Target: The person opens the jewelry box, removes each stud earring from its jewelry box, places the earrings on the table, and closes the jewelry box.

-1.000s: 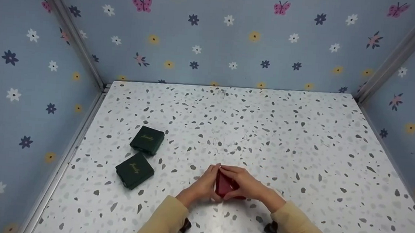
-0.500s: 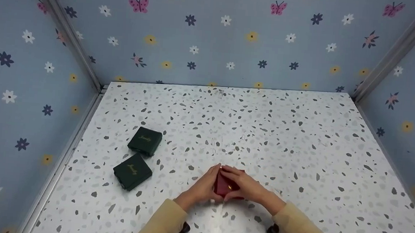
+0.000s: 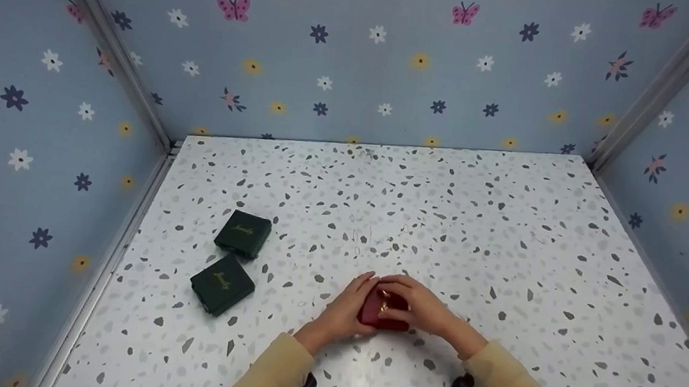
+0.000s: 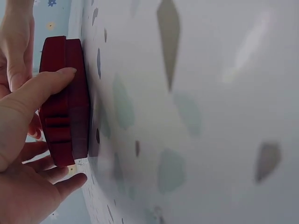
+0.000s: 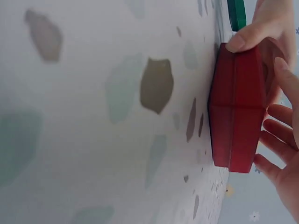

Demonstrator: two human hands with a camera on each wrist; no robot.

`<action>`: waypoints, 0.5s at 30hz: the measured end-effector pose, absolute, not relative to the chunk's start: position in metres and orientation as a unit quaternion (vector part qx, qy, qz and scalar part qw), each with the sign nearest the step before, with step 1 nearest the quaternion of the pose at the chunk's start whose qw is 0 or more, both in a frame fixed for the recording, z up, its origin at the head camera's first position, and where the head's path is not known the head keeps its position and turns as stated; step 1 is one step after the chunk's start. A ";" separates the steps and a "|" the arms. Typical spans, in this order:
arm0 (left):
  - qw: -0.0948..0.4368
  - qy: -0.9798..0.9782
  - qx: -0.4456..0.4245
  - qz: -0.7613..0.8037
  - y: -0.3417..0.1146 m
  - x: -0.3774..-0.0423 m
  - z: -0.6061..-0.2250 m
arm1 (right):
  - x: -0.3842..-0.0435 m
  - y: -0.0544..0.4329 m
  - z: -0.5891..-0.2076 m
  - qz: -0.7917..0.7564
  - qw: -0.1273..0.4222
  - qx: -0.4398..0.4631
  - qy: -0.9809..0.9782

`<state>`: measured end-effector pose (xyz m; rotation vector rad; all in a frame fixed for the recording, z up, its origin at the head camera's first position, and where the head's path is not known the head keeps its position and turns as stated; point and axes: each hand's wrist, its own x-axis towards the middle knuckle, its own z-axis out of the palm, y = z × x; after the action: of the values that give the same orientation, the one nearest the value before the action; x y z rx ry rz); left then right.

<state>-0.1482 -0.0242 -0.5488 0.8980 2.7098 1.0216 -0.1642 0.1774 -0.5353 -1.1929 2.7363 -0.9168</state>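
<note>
A small red jewelry box (image 3: 372, 311) lies closed on the speckled table, with gold marks on its lid partly covered by fingers. My left hand (image 3: 344, 309) holds its left side, the thumb (image 4: 51, 84) on one side wall and the fingers at the far side. Over the box's right part is my right hand (image 3: 424, 307), its thumb above the lid and its fingers toward the far edge. The right wrist view shows these right fingers (image 5: 280, 135) spread and loosely bent beside the lid; I see no grip there.
Two dark green boxes with gold lettering lie at the left, the farther green box (image 3: 243, 233) almost touching the nearer green box (image 3: 223, 285). Blue flowered panels (image 3: 355, 59) stand behind and at both sides of the table (image 3: 471, 228).
My right hand has shifted slightly right, and its thumb has moved from the box's near edge to above the lid. More of the gold marks shows. My left hand stays on the box.
</note>
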 end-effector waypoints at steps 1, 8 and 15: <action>0.051 0.894 0.301 0.328 -0.023 -0.149 -0.549 | -0.164 0.179 -0.534 -0.297 0.010 -0.373 0.879; 0.048 0.909 0.310 0.274 -0.017 -0.150 -0.544 | -0.166 0.192 -0.530 -0.308 0.025 -0.322 0.895; 0.058 0.924 0.306 0.224 -0.011 -0.152 -0.540 | -0.169 0.200 -0.529 -0.309 0.012 -0.308 0.899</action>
<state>-0.1518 -0.0114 -0.5400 0.9273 2.7986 0.6779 -0.1689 0.2002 -0.5292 -0.9609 2.8039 -0.9646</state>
